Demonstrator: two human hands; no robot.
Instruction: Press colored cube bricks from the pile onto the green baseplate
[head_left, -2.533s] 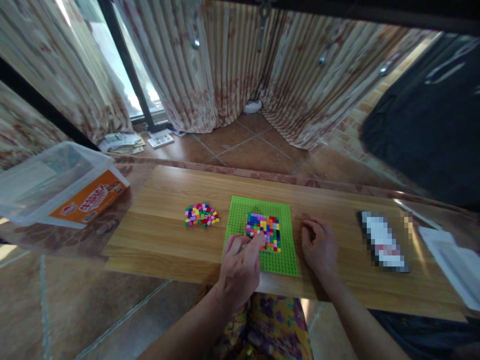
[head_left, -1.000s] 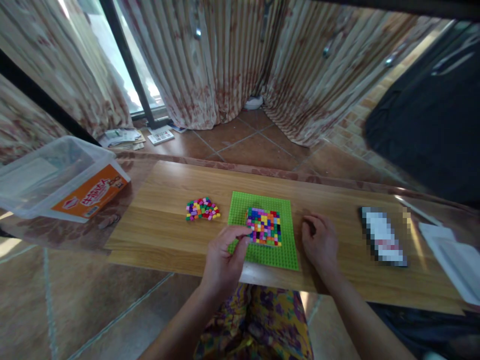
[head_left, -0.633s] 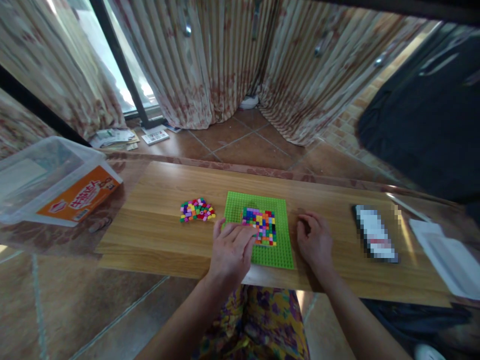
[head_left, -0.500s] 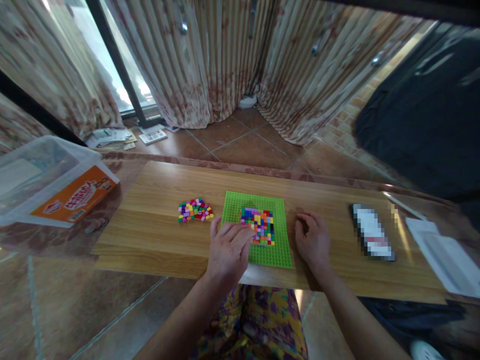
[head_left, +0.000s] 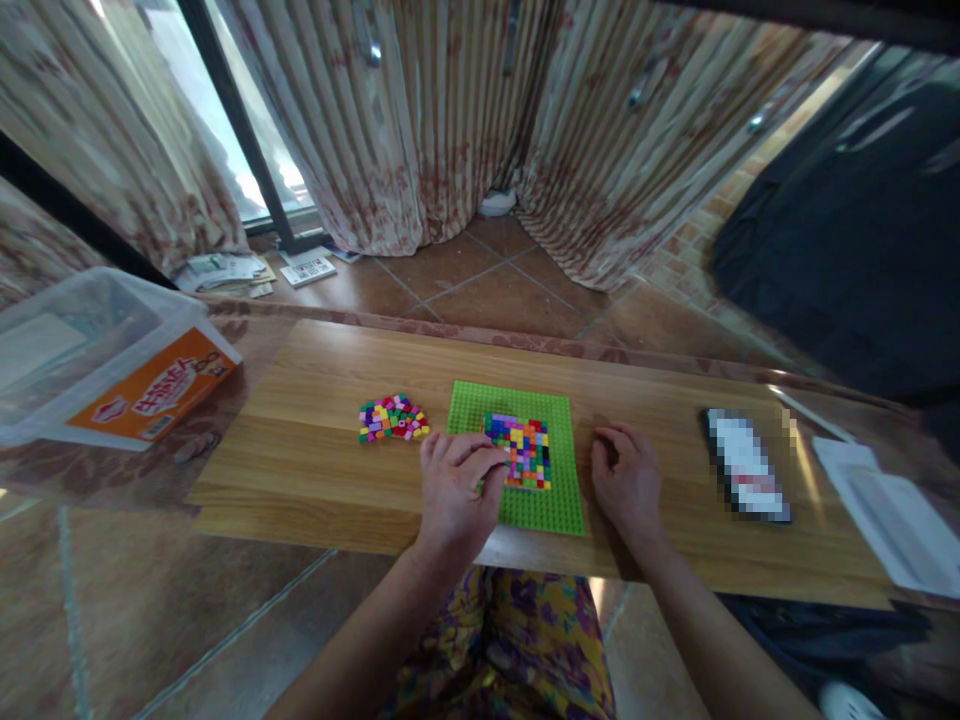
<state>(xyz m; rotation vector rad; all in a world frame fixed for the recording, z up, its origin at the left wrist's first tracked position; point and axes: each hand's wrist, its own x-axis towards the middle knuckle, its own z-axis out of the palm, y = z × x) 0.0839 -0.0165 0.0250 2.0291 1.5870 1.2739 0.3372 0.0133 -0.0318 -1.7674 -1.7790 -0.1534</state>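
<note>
Right hand [head_left: 628, 478], seemingly slim gap, baseplate [head_left: 540, 510]

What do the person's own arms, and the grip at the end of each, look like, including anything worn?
The left grip and right grip are human hands, ungloved. Both forearms are bare as far as the picture shows, with no sleeves, watch, cables or markings visible. Any small ring is too fine to rule out. Below them shows yellow-and-purple patterned clothing.

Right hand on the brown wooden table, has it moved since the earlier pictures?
No. The right hand lies on the table, just right of the green studded plastic plate, with about the same gap between them as before.
</note>
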